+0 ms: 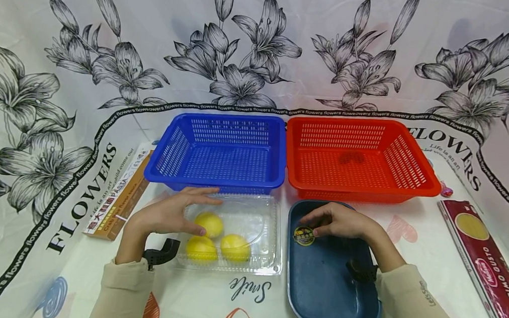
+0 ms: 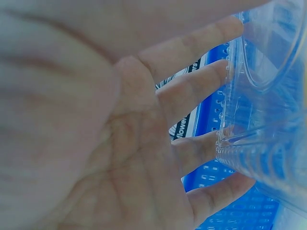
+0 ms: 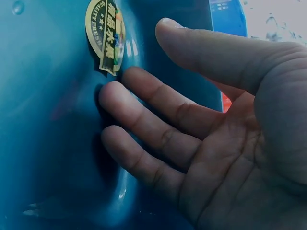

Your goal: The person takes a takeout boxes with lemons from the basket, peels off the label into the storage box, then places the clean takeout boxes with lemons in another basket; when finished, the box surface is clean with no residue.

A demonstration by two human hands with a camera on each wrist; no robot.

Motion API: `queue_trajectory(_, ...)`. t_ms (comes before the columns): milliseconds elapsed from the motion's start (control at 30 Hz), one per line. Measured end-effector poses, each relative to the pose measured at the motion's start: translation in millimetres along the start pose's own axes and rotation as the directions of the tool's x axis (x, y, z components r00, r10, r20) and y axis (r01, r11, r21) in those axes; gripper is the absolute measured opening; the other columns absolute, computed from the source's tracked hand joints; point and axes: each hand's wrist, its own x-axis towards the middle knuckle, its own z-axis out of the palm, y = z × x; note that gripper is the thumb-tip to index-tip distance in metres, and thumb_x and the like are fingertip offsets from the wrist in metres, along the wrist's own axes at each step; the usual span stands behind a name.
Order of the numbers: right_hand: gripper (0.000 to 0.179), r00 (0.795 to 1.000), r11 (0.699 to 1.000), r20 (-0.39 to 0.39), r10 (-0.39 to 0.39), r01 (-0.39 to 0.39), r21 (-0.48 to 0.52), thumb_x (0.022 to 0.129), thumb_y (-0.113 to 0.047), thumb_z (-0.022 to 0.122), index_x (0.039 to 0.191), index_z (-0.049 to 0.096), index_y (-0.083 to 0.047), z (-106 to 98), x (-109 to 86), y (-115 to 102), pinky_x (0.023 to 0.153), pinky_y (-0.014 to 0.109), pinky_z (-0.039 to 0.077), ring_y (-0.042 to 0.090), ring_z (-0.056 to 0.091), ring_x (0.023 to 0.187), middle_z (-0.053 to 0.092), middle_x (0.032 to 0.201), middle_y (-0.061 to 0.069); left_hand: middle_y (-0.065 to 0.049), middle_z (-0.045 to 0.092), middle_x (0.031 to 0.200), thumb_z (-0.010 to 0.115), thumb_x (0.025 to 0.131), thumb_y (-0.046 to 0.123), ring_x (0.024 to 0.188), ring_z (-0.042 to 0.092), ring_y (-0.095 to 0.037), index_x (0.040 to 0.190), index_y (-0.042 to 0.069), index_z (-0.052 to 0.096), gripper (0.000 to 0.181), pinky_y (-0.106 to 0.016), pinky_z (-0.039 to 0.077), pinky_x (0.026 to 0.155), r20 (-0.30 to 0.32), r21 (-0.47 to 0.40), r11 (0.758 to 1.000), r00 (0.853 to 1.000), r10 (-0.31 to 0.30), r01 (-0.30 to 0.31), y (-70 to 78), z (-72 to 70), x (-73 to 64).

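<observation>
A round gold-and-black paper label (image 1: 304, 236) with Chinese lettering shows inside a deep dark-blue rectangular plastic tray (image 1: 326, 291), near its far left corner, as a person's right hand (image 1: 344, 221) reaches in over the rim. The right fingers are gently bent and the thumb stands well apart from them in the right wrist view; the label is just beside their tips, though whether any touches it cannot be told.

At left, the left hand (image 1: 163, 215), its fingers straight and spread wide, touches the edge of a clear rectangular plastic container (image 1: 265, 246) holding three round yellow fruits (image 1: 235, 248). The container sits just beside the tray on a bench (image 1: 210, 304) spread with a white printed cloth.

Behind the container stands a blue perforated plastic basket (image 1: 231, 162); next to it, behind the tray, a red perforated plastic basket (image 1: 353, 175). A brown-and-white pasta box (image 1: 126, 196) lies at far left, while a long dark-red packet with a yellow oval (image 1: 483, 262) lies slantwise at far right. A small pink object (image 1: 446, 190) shows beside the red basket. White fabric (image 1: 303, 12) with black-drawn lilies hangs behind the scene.
</observation>
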Motion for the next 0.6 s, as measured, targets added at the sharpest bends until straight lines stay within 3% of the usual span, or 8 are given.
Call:
queue_trajectory(367,0.035,0.999,0.999,-0.032,-0.038,0.039,0.005,0.094,-0.013,0.071,0.129,0.071,-0.01,-4,-9.3,-6,0.083,0.027,0.06,0.023,0.069,0.105,0.074,0.122,0.013,-0.005,0.033,0.167,0.084,0.083,0.018,0.154,0.023,-0.04,0.146,0.02,0.058,0.068,-0.067,0.034,0.115,0.0,0.012,1.0,1.0,0.002,-0.002,0.6,-0.1,0.3)
queue_trajectory(600,0.036,0.995,0.997,-0.075,-0.063,0.066,0.042,0.095,-0.016,0.07,0.131,0.07,-0.013,-11,-20.3,-13,0.086,0.026,0.059,0.032,0.07,0.11,0.07,0.131,0.015,-0.004,0.032,0.167,0.084,0.084,0.021,0.155,0.022,-0.04,0.146,0.021,0.057,0.068,-0.067,0.034,0.115,-0.003,0.027,1.0,1.0,-0.003,0.003,-0.3,-0.6,-0.3)
